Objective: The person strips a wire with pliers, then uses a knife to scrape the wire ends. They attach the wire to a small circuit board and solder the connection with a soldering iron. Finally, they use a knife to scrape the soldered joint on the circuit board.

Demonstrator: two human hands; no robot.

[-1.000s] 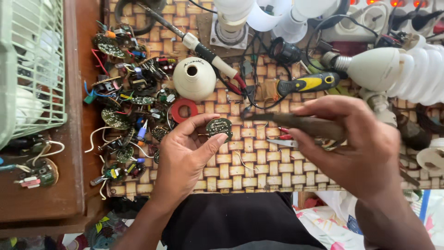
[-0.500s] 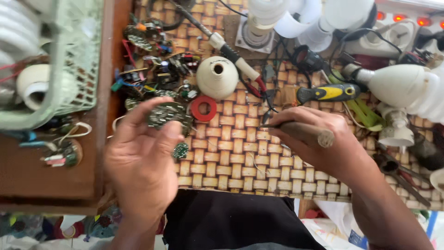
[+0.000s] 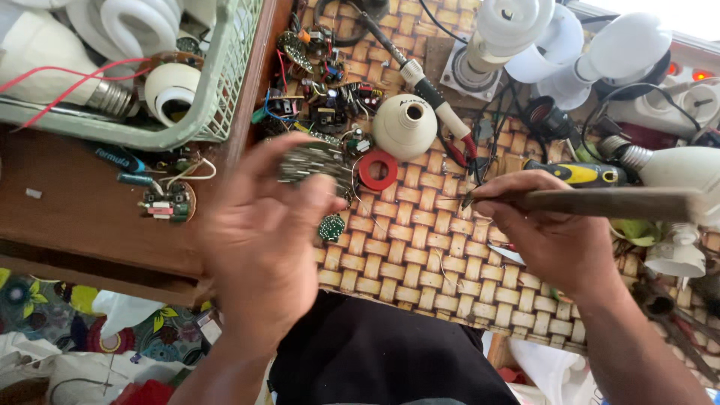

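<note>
My left hand [image 3: 262, 232] is blurred with motion over the edge of the woven mat [image 3: 420, 247]. Its fingers are spread, and their tips are at a blurred grey circuit board [image 3: 311, 161] in a pile of electronic parts. Whether they grip the board is unclear. A small round green circuit board [image 3: 331, 227] lies loose on the mat beside my left thumb. My right hand [image 3: 555, 232] is closed around a wooden-handled tool [image 3: 622, 202], which lies level with its thin metal tip pointing left.
A pale green basket [image 3: 225, 97] with spiral lamps stands at the upper left on a brown wooden surface [image 3: 82, 217]. On the mat lie a white lamp base [image 3: 405, 126], a red ring [image 3: 377, 171], a yellow-black screwdriver [image 3: 581, 174], more lamps and cables.
My left hand let go of the small round green board, which now lies on the mat, and moved left to the parts pile. My right hand kept hold of the wooden-handled tool.
</note>
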